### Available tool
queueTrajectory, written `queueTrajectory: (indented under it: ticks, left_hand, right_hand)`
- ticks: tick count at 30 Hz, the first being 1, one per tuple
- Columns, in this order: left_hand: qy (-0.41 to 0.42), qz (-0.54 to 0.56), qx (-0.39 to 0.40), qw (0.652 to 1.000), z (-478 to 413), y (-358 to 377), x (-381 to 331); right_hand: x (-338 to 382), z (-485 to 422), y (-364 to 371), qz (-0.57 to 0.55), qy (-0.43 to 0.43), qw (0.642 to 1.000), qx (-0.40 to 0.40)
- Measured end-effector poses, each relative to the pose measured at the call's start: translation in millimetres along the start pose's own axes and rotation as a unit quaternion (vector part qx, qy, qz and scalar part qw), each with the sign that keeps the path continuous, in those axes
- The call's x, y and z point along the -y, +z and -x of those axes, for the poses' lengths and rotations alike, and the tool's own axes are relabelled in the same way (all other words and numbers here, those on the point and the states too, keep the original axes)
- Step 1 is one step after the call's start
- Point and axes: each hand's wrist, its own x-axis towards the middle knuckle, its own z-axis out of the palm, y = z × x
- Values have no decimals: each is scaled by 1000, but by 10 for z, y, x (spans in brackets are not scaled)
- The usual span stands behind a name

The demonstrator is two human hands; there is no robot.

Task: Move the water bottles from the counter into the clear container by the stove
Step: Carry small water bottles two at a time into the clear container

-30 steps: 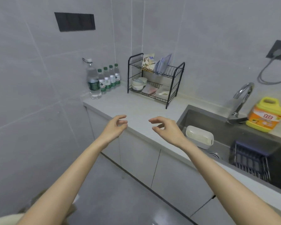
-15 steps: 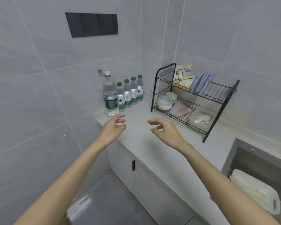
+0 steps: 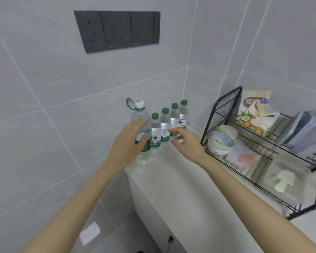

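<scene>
Left grip [image 3: 128, 143] is curled around the middle of the one large water bottle [image 3: 140, 116], the white-capped one with a carry loop at its neck, which stands upright at the corner end of the tabletop [image 3: 181, 179], close to the wall. Right grip [image 3: 189, 143] hangs above the tabletop with fingers loosely spread and holding nothing; from here I cannot tell whether its fingertips touch the bottles. I count four small green-capped water bottles [image 3: 165, 125], upright in a single row running from just beside the large one back towards the corner. That makes five bottles in all on the tabletop. To the right stands one two-tier black wire dish rack [image 3: 210, 121], with stacked bowls [image 3: 221, 141] on its lower tier and one coconut packet [image 3: 254, 112] on the upper. One dark socket panel [image 3: 117, 30] is on the wall above.
</scene>
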Motion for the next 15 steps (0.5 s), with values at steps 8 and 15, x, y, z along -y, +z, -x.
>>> queueTrajectory:
  ticks: [8, 15]
  left_hand:
    - [137, -122, -7, 983, -765, 189, 771]
    - [212, -108, -51, 970, -1028, 283, 1058]
  right_hand:
    - [-74, -1131, 520, 16, 5, 998, -61]
    - [-202, -1639, 816, 46, 45, 997, -35]
